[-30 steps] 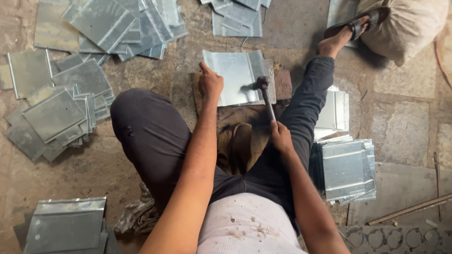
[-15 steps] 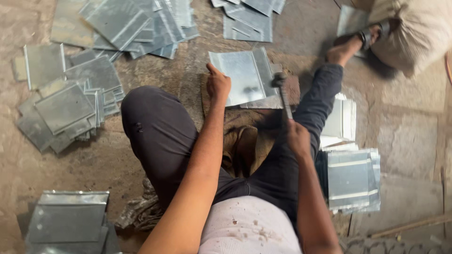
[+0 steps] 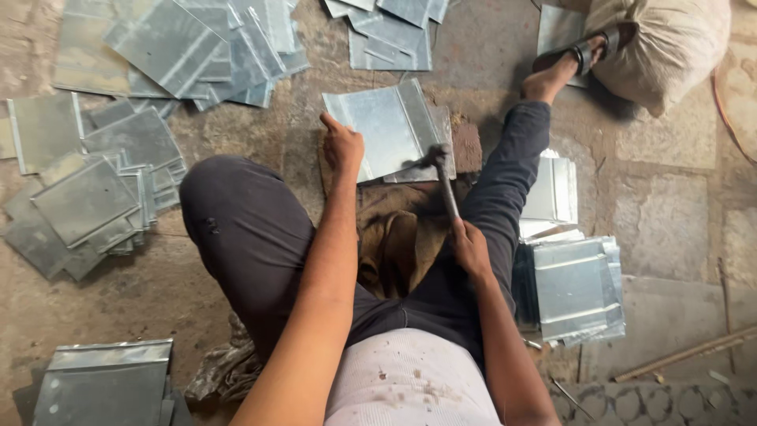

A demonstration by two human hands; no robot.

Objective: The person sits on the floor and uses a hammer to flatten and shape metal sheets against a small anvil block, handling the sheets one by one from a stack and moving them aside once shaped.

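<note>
Seated on the floor, left hand (image 3: pixel 341 148) presses flat on a metal sheet (image 3: pixel 382 130) lying between the legs. Right hand (image 3: pixel 470 247) grips a hammer (image 3: pixel 443 178), head at the sheet's edge: mid-hammering; next blow needs the sheet steady.

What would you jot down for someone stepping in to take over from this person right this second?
Left hand: pressing down the near-left corner of the metal sheet on the block.
Right hand: gripping the hammer, head at the sheet's near edge.
Around: folded sheets stacked by the right leg; flat sheets heaped to the left and more ahead.
Done: some sheets already folded.
Left: this sheet's edge, probably the flat heaps too.
</note>
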